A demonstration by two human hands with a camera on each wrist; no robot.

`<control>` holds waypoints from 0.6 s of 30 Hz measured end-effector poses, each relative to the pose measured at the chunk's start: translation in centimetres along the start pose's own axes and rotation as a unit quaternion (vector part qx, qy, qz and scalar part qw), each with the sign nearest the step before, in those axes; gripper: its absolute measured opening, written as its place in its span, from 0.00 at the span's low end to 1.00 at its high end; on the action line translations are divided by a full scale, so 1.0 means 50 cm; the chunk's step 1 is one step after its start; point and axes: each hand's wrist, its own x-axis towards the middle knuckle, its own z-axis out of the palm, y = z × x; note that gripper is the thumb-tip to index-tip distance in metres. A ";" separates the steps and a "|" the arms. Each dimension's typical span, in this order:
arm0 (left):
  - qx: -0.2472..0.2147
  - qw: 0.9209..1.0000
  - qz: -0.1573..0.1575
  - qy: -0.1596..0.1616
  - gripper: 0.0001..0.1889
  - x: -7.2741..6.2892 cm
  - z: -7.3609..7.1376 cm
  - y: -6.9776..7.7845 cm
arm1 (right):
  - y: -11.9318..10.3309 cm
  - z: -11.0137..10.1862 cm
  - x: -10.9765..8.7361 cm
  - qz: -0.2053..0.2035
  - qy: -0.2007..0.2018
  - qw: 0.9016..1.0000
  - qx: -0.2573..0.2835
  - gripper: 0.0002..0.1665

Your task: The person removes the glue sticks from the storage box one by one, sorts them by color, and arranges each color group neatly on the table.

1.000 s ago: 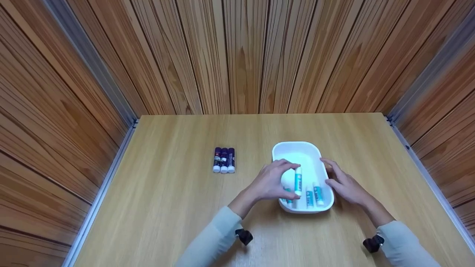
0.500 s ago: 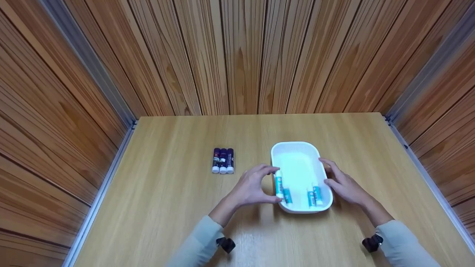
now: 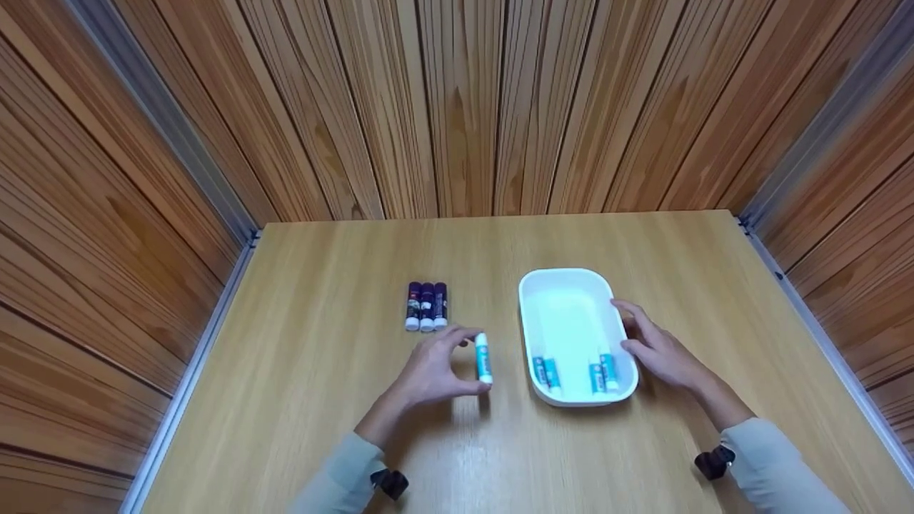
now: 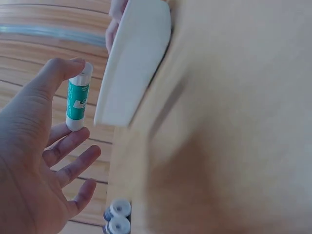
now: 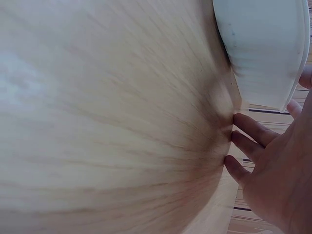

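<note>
My left hand [image 3: 432, 368] pinches a glue stick [image 3: 483, 358] by its two ends, between thumb and fingertips, above the table left of the white tub. In the left wrist view the glue stick [image 4: 78, 100] shows a green label and white ends, while the lower fingers are spread. My right hand [image 3: 660, 350] lies along the right side of the white tub [image 3: 568, 277], thumb and index finger at its rim. Its other fingertips [image 5: 239, 119] reach down to the table in the right wrist view. Two pairs of glue sticks [image 3: 603, 373] lie in the tub's near end.
Three dark purple tubes [image 3: 426, 307] with white ends lie side by side on the wooden table [image 3: 321, 285], just beyond my left hand. Wood-panelled walls [image 3: 457, 107] with metal corner strips enclose the table at the back and sides.
My left hand has carried the glue stick leftward, out from over the tub to above the table. The right hand has stayed by the tub's side.
</note>
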 end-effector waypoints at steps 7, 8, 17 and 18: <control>0.029 0.999 -0.010 0.020 0.46 -0.017 -0.017 -0.042 | 0.001 0.001 0.001 -0.006 0.003 1.000 -0.001 0.41; 0.036 0.999 -0.013 0.021 0.46 -0.019 -0.018 -0.049 | 0.002 0.001 0.001 -0.006 0.003 1.000 -0.002 0.42; 0.075 0.996 -0.045 0.008 0.47 -0.033 -0.015 -0.093 | -0.005 -0.003 0.001 -0.003 0.005 1.000 -0.002 0.42; 0.080 0.996 -0.046 0.003 0.47 -0.033 -0.015 -0.097 | -0.005 -0.003 0.000 -0.002 0.006 1.000 -0.001 0.42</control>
